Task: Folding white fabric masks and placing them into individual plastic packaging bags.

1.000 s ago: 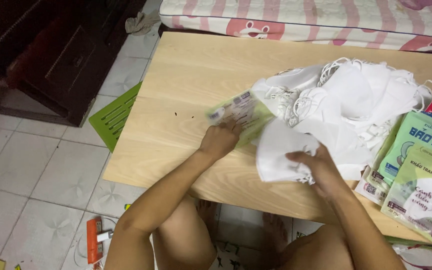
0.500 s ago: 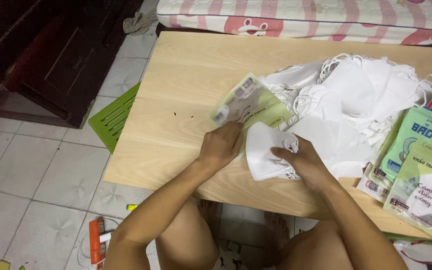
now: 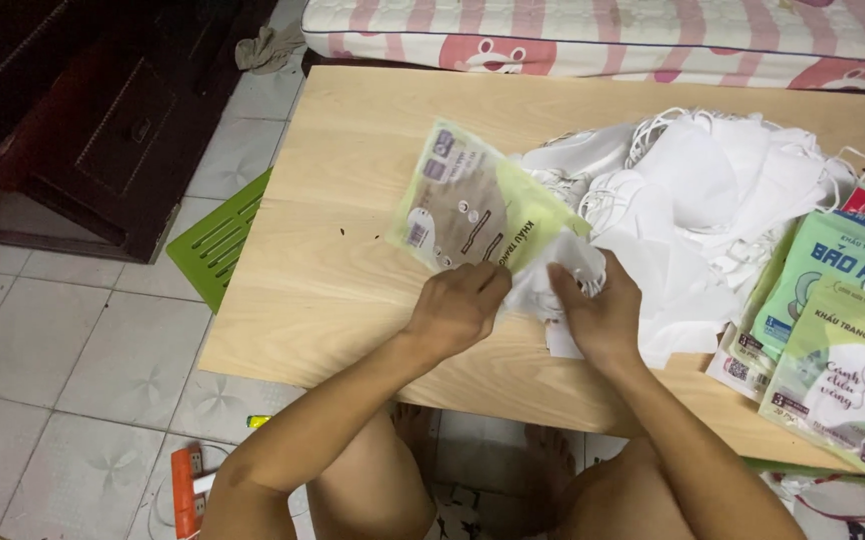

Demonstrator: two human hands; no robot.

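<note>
- While both hands work near the front edge of the light wooden table, the left hand pinches the lower end of a flat pale-green plastic pouch with a clear window, fingers curled shut on it.
- The right hand is closed on a folded white fabric face mask, pressing it at the pouch's open end; how far the mask sits inside cannot be told.
- The pouch tilts up and away from the hands toward the table's middle, its far corner lifted off the wood.
- The left half of the table, from the left edge to the pouch, is bare wood with a few dark specks, giving open room on that side.
- Just right of the hands, a loose heap of white masks with tangled ear loops covers the right half toward the far edge and touches the held mask.
- At the right front corner, a stack of filled green printed packets overhangs the front edge, close to the right forearm.
- Beyond the far edge lies a pink-and-white patterned mattress.
- Off the left edge, a green slotted plastic panel lies on the tiled floor beside a dark wooden cabinet.
</note>
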